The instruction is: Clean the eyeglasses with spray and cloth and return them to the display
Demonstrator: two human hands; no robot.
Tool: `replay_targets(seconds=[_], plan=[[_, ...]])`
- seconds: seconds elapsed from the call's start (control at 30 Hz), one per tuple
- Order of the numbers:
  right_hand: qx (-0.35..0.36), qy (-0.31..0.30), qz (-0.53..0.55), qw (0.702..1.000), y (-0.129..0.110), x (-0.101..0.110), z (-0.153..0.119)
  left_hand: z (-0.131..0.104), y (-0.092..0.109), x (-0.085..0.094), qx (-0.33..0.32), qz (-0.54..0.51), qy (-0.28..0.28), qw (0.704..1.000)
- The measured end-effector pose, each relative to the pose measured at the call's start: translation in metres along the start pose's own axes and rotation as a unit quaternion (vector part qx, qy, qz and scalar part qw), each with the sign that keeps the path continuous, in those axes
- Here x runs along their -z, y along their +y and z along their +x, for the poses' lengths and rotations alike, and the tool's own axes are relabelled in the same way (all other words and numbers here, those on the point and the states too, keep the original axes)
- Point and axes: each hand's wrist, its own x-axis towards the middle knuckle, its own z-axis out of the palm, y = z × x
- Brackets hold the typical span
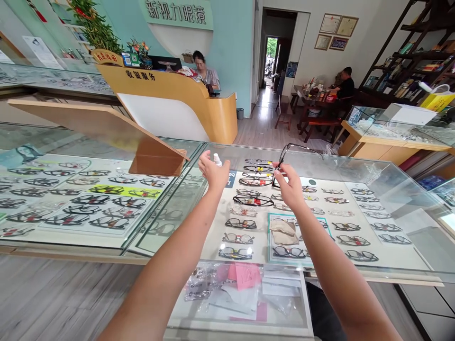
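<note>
My left hand is at the far part of the glass display case, its fingers curved around or beside a small white bottle; the hand hides the bottle's lower part. My right hand pinches a pair of black-framed glasses by one side, raised over the case. Rows of glasses lie inside the case beneath both arms. A folded beige cloth rests on the case near my right forearm, over a teal-edged card.
A brown-framed tilted mirror or board stands on the left case. An open drawer with plastic bags and pink papers is below. One person sits behind the yellow counter, another at a far table.
</note>
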Motion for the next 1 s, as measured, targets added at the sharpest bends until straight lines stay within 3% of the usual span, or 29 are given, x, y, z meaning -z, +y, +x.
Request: replay_targets(seconds=[0.1, 0.2, 0.33, 0.43, 0.5, 0.6, 0.63, 0.73, 0.9, 1.0], plan=[[-0.005, 0.0, 0.019, 1.0, 0.001, 0.001, 0.001, 0.009, -0.016, -0.005, 0.097, -0.002, -0.055, 0.994], [-0.012, -0.002, 0.031, 0.999, 0.001, 0.001, 0.001, 0.014, -0.021, -0.007, 0.148, -0.034, -0.084, 0.985], [-0.029, -0.007, 0.048, 0.998, -0.003, 0.0, 0.0, 0.013, -0.008, -0.006, 0.149, -0.099, -0.114, 0.977], [-0.029, -0.018, 0.054, 0.998, -0.007, -0.001, -0.001, 0.006, 0.01, -0.002, 0.142, -0.183, -0.189, 0.954], [-0.03, -0.029, 0.054, 0.998, -0.01, -0.001, -0.002, -0.001, 0.022, 0.003, 0.141, -0.283, -0.294, 0.902], [-0.043, -0.065, 0.064, 0.995, -0.016, 0.0, -0.002, -0.011, 0.035, 0.01, 0.146, -0.388, -0.468, 0.781], [-0.047, -0.082, 0.074, 0.993, -0.019, 0.0, -0.003, -0.015, 0.038, 0.012, 0.148, -0.394, -0.506, 0.753], [-0.055, -0.132, 0.127, 0.981, -0.028, 0.001, -0.005, -0.022, 0.042, 0.015, 0.15, -0.389, -0.57, 0.708], [-0.082, -0.223, 0.205, 0.949, -0.038, 0.003, -0.006, -0.027, 0.042, 0.014, 0.108, -0.363, -0.619, 0.689], [-0.088, -0.249, 0.206, 0.942, -0.039, 0.005, -0.006, -0.031, 0.042, 0.011, 0.082, -0.329, -0.601, 0.724]])
